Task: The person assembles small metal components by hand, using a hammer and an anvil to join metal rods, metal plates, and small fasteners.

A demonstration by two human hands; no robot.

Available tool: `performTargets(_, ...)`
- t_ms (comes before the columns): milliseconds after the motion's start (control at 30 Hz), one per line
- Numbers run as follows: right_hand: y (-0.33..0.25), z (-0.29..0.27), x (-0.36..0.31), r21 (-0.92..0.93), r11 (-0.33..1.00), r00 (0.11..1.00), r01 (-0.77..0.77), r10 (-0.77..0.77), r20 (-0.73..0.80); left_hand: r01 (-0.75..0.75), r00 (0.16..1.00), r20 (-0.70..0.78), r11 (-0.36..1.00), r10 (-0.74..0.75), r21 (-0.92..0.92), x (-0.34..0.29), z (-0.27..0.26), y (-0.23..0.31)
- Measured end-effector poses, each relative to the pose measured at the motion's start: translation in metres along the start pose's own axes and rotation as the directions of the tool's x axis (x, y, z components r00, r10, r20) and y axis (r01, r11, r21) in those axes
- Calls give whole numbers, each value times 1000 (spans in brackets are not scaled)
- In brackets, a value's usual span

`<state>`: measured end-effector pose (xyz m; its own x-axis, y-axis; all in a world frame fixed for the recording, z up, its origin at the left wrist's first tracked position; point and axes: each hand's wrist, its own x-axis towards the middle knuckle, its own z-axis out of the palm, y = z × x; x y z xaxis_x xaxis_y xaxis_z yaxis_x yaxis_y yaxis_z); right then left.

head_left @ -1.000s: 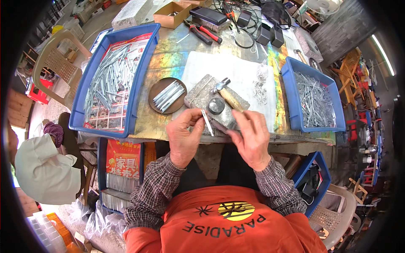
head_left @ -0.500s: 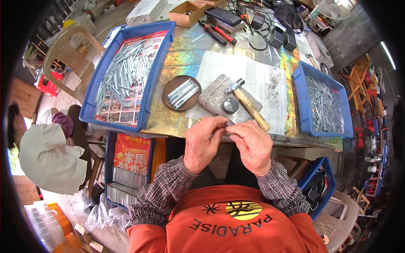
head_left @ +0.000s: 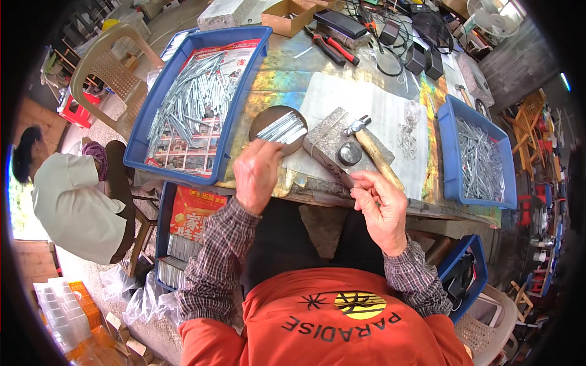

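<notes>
My left hand (head_left: 256, 175) is at the near left rim of a round brown dish (head_left: 259, 124), its loosely bent fingers apart and nothing visible in them. A bundle of thin silvery metal rods (head_left: 282, 129) lies in that dish. In front of the grey stone block (head_left: 325, 129), my right hand (head_left: 383, 210) has thumb and forefinger brought together; what they hold, if anything, is too small to make out. On the block rest a short round metal piece (head_left: 350, 154) and a hammer (head_left: 375, 152) with a wooden handle. Small bent metal pieces (head_left: 408, 139) lie on the white sheet (head_left: 360, 91).
A blue tray (head_left: 227, 146) of metal rods stands at the left, another blue tray (head_left: 448, 152) of metal pieces at the right. Red-handled pliers (head_left: 342, 50), cables and black boxes (head_left: 424, 61) lie at the back. At far left sits another person (head_left: 79, 204).
My hands, together in front of the block before, have parted. The left has moved left to the dish; the right stays near the block. The view has shifted slightly.
</notes>
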<state>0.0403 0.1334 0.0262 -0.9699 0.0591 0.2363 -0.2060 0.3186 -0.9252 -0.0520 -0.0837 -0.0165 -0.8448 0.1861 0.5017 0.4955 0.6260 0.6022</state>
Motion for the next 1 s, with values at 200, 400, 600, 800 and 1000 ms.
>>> performTargets(200,2,-3,-4,-127,991,998,49,-45,31,-71,996,-30,946,85,318,7,16,-26)
performTargets(400,4,-3,-6,-119,992,998,34,-28,54,-76,997,14,915,76,397,7,23,-25)
performTargets(600,7,-8,-10,-143,990,999,5,2,46,-90,991,-62,936,118,341,11,2,-19)
performTargets(800,8,-11,-9,-134,991,999,-11,18,51,-30,985,-146,923,93,383,46,-73,-57)
performTargets(1000,9,-7,-8,-168,986,998,-3,14,66,4,985,128,761,-114,649,61,-99,-138)
